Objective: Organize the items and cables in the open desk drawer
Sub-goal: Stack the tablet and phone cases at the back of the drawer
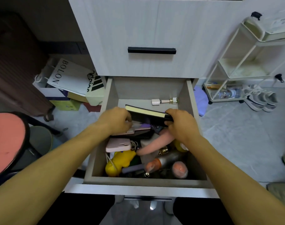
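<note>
The open drawer [96,161] is crowded with items. My right hand [179,124] grips the right end of a black notebook [146,112] with cream page edges, tilted above the pile. My left hand [115,121] is curled at the notebook's left end, fingers down among pink and purple flat things [139,128]; what it holds I cannot tell. Nearer me lie a pink case [118,145] with a white cable [134,145], a yellow toy [120,161], a peach silicone object [153,144] and a silver bottle [169,157]. A small white-capped bottle [163,101] lies at the drawer's back.
A closed drawer with a black handle [151,50] is above. Left on the floor are paper bags and boxes [68,78], a dark suitcase [13,70] and a pink stool [7,140]. A white rolling cart [245,67] and sneakers [260,99] stand right.
</note>
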Demonstrator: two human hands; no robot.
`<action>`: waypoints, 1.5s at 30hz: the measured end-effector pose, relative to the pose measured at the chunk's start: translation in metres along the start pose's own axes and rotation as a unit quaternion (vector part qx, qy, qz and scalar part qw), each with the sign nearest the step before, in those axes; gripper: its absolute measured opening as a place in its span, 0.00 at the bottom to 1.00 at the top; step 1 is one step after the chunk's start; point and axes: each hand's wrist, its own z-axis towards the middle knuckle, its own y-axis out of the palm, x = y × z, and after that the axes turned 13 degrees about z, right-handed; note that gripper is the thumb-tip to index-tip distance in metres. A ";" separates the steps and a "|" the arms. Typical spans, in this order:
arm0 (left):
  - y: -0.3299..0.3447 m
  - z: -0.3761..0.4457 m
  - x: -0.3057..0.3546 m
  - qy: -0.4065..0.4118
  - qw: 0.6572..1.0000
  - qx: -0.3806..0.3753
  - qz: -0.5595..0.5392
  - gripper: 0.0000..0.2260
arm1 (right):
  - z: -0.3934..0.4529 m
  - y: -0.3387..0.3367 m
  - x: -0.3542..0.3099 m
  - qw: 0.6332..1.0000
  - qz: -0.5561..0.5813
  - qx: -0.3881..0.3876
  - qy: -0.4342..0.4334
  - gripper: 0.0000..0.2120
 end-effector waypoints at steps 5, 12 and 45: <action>-0.011 -0.014 0.008 0.029 0.945 0.316 0.082 0.17 | 0.007 -0.002 -0.011 1.000 -0.003 -0.012 -0.013 0.09; -0.030 0.023 -0.003 0.035 0.967 0.218 0.128 0.09 | 0.029 -0.002 -0.034 0.995 0.077 0.028 -0.050 0.10; 0.019 0.089 -0.019 -0.020 0.972 0.231 0.032 0.09 | 0.119 0.056 0.048 0.979 -0.152 -0.116 0.073 0.34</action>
